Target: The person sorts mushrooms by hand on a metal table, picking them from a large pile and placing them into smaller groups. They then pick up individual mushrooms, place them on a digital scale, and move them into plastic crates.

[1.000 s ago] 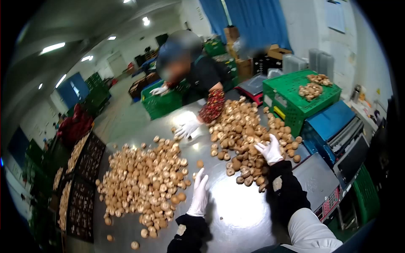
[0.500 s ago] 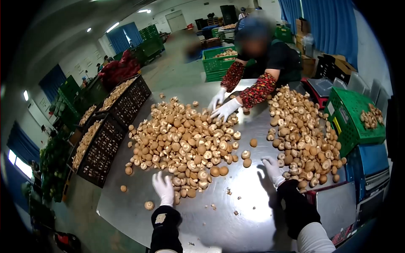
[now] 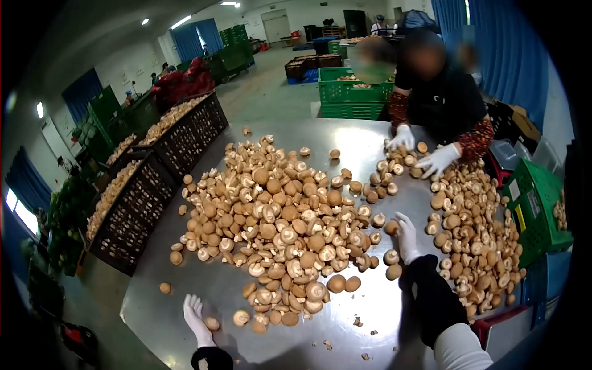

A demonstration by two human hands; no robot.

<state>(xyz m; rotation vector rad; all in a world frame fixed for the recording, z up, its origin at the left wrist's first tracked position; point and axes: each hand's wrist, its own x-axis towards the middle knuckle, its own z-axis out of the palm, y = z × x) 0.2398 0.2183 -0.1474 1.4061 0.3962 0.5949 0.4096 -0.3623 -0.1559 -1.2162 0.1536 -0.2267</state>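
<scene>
Both my hands wear white gloves. My left hand (image 3: pixel 197 320) is by the near left part of the metal table (image 3: pixel 154 302), fingers stretched out and apart. A single mushroom (image 3: pixel 211 324) lies right beside its palm. My right hand (image 3: pixel 407 238) is over the table between two piles, open, with its fingertips right at a brown-capped mushroom (image 3: pixel 391 227). Two more loose mushrooms lie just below it. The large mushroom pile (image 3: pixel 277 213) spreads between my hands and beyond them, while a second mushroom pile (image 3: pixel 478 237) is to the right of my right hand.
Across the table a co-worker (image 3: pixel 441 92) has two gloved hands over mushrooms by the right pile. Black crates (image 3: pixel 139 216) filled with mushrooms stand along the left edge. A green crate (image 3: pixel 535 206) is at the right, and more green crates (image 3: pixel 351 102) stand behind the table.
My left hand has moved left, away from the large pile. My right hand has moved forward to a loose mushroom. The co-worker's hands have shifted from the large pile to the right pile.
</scene>
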